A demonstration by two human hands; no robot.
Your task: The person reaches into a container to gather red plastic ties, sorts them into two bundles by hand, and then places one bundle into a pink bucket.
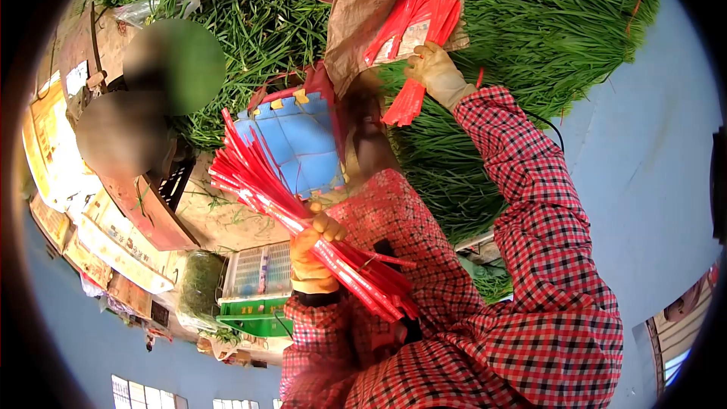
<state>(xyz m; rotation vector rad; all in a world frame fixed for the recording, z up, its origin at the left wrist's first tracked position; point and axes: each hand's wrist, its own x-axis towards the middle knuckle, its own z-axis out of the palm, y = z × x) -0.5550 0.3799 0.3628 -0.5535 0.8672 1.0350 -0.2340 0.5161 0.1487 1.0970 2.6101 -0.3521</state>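
Observation:
A thick bundle of red plastic strips with pale print (265,189) slants across my lap. My left hand (312,246), in a yellowish work glove, is wrapped around its middle. Higher up, my right hand (439,74), in a similar glove, has its fingers curled on a second bunch of red strips (407,102), whose ends stick out below the hand. More red strips (435,11) lie fanned on a brown woven sack (350,19) just above that hand. Part of the right hand's grip is hidden by the glove.
Long green leafy stalks (553,15) are heaped at the right; looser ones (261,26) lie at upper left. A blue padded mat (291,144) is before me. Green crates (257,318), a wooden board (148,216) and boxes (113,238) stand left. Another person (178,68) is there, blurred.

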